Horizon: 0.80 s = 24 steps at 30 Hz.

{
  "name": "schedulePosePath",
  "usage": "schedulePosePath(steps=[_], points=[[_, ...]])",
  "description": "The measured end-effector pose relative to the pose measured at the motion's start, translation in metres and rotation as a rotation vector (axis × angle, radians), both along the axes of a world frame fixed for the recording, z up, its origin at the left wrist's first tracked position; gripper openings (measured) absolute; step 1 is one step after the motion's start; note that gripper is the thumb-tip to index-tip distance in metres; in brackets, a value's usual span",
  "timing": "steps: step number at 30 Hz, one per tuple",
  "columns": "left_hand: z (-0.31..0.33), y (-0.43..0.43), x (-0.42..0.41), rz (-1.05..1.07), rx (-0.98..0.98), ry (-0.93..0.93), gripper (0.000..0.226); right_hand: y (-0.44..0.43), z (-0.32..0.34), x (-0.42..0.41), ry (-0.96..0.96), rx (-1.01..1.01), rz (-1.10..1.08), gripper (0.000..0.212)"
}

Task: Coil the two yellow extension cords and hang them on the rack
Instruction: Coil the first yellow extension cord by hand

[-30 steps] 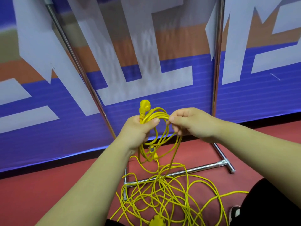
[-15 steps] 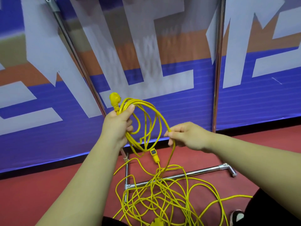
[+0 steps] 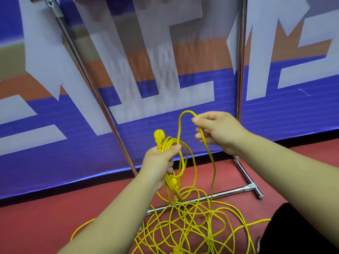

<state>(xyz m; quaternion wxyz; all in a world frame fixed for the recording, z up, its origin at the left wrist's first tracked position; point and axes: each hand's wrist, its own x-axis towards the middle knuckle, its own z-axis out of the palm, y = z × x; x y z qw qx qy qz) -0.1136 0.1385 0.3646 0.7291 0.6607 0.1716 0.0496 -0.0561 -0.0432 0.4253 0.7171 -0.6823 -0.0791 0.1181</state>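
Observation:
My left hand (image 3: 159,162) grips a small bundle of yellow cord loops (image 3: 183,162), with the yellow plug (image 3: 158,135) sticking up above my fist. My right hand (image 3: 218,132) is raised to the right of it and pinches a strand of the same cord, which arches in a loop (image 3: 185,114) between the two hands. The loose yellow cord (image 3: 192,222) lies tangled in a pile on the red floor below. The metal rack (image 3: 240,70) stands right behind, with two upright poles and a base bar (image 3: 229,192).
A blue, white and orange banner wall (image 3: 165,79) closes off the space behind the rack. The slanted left pole (image 3: 86,74) runs down toward my left hand. The cord pile crosses over the base bar. A dark trouser leg (image 3: 302,230) shows at the lower right.
My right hand has lifted up and to the right, drawing a new arch of cord from the pile. My left hand has shifted right and down with its bundle.

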Motion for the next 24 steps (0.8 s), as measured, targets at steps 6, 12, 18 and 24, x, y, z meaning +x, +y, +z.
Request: schedulePosePath(steps=[6, 12, 18, 24], points=[[-0.001, -0.017, -0.004, -0.097, -0.043, -0.020, 0.011, 0.000, 0.002, -0.002, 0.075, 0.062, 0.010, 0.015], [-0.002, -0.038, -0.004, -0.232, -0.028, -0.013, 0.018, 0.000, 0.005, -0.005, 0.106, 0.061, 0.033, 0.015], [0.005, -0.042, -0.002, -0.226, -0.019, -0.033, 0.021, -0.007, 0.003, -0.002, 0.037, 0.023, 0.025, 0.017], [0.029, -0.014, 0.008, -0.115, -0.096, -0.104, 0.020, -0.024, -0.012, -0.002, -0.137, -0.256, 0.162, 0.025]])
